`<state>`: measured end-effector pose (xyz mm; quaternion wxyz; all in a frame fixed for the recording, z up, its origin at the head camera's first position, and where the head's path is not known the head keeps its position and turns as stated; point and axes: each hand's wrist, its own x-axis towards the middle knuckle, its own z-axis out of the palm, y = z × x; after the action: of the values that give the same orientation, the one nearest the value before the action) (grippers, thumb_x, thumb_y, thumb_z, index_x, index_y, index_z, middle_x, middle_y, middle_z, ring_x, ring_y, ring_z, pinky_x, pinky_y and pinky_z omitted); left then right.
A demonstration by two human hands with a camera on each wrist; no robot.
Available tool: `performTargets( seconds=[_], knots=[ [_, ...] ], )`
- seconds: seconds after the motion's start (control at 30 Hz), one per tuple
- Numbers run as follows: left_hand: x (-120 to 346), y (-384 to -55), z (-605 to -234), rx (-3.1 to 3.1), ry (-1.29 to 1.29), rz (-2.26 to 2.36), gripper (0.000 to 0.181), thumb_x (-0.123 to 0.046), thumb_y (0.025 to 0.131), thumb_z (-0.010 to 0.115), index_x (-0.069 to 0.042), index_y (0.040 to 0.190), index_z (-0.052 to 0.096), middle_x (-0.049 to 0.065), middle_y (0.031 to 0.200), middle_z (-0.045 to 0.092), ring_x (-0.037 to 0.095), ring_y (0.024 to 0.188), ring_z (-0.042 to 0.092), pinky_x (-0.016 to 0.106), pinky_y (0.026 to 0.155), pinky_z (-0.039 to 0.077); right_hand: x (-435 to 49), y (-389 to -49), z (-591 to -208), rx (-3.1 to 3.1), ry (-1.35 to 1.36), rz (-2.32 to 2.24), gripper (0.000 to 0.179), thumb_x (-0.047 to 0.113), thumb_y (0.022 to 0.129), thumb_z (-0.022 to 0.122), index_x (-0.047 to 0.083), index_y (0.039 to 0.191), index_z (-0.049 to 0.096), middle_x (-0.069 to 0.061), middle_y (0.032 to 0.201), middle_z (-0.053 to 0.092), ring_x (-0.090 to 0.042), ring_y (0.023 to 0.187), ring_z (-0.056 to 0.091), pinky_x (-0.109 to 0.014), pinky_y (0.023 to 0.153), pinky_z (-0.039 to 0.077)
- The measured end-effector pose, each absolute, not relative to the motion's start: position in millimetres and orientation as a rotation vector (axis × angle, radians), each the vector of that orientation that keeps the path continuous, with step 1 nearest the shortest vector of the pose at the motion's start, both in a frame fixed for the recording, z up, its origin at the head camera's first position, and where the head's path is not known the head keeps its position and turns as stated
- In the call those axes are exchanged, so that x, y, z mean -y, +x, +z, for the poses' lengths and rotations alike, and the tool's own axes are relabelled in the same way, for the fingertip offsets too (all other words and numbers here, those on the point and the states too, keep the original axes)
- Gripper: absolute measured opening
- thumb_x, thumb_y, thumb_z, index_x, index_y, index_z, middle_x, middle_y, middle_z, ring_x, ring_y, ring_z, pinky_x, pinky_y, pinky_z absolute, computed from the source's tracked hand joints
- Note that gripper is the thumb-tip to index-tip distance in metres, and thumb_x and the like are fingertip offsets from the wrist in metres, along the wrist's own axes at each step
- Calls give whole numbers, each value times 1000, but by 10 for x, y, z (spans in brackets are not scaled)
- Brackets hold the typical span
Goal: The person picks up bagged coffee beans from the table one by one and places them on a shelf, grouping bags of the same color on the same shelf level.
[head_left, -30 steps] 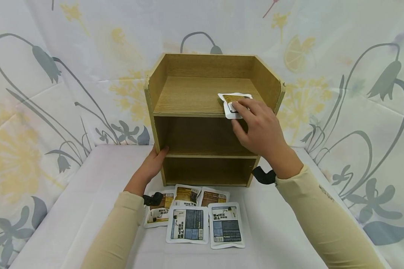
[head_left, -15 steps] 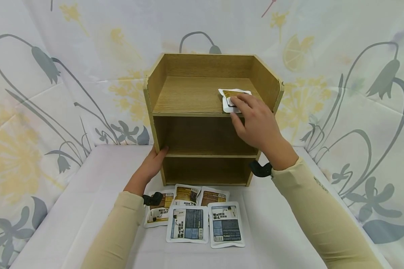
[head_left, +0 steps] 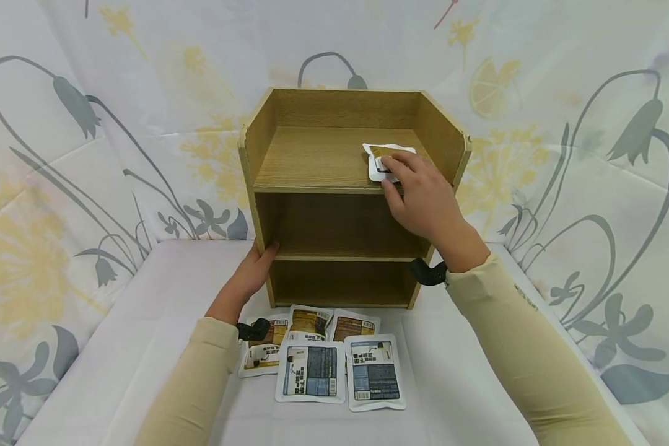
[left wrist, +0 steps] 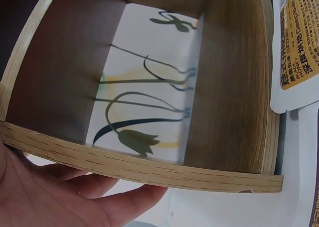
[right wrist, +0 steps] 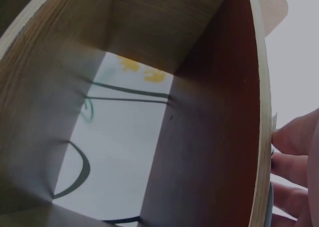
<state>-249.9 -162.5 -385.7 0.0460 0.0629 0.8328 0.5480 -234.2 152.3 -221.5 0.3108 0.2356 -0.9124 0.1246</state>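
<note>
Setting a packet (head_left: 376, 161) on top of the shelf (head_left: 318, 161), I pinch it with my right hand (head_left: 425, 197), left hand (head_left: 251, 272) gripping the side; next likely calls for releasing gently.

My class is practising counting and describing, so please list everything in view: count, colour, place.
Wooden shelf: 1, light brown, upright on the table.
Top packet: 1, white with yellow-brown label, upper level, right front.
Brown-labelled packets: 3, white-edged, on the table just before the shelf.
Blue-labelled packets: 2, white-edged, side by side nearest the person.
Table: 1, white, underneath.
Flowered backdrop: white with grey and yellow print, behind and both sides; number of sheets unclear.
Wrist devices: 2, black, one per wrist.
Sleeves: 2, beige, both forearms.
Left-hand grip: 1, bare, holding the shelf's left side.
Right-hand grip: 1, bare, touching the top packet.
</note>
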Motion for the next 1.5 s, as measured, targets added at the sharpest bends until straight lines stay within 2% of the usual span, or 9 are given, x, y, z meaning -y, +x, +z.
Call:
performTargets(
  seconds=[0.2,0.87,1.1,1.5],
  knots=[
    [1622,-2495,-3857,-2537,200,1677,74,-59,100,29,-27,157,-6,13,162,12,36,148,18,59,117,18,-1513,-2379,-2197,2443,606,340,42,24,98,51,7,136,55,-18,139,51,-37,129,48,-50,108,38],
    [1613,-2511,-3863,-2534,224,1687,74,-59,100,29,-26,157,-6,14,162,13,36,148,18,59,117,17,-1506,-2434,-2216,2328,662,335,37,19,97,52,4,129,60,-21,131,57,-41,118,55,-51,102,42],
    [1609,-2490,-3860,-2530,210,1682,74,-59,100,29,-27,157,-6,14,161,14,37,147,20,61,116,17,-1517,-2376,-2255,2227,697,316,35,14,93,55,1,125,63,-22,126,60,-40,113,58,-54,94,46],
    [1622,-2510,-3847,-2533,220,1692,73,-58,100,29,-26,157,-6,14,162,13,36,147,19,59,117,18,-1543,-2220,-2371,2112,721,276,37,13,89,59,3,124,63,-22,127,57,-40,117,55,-56,94,43]
  ],
)
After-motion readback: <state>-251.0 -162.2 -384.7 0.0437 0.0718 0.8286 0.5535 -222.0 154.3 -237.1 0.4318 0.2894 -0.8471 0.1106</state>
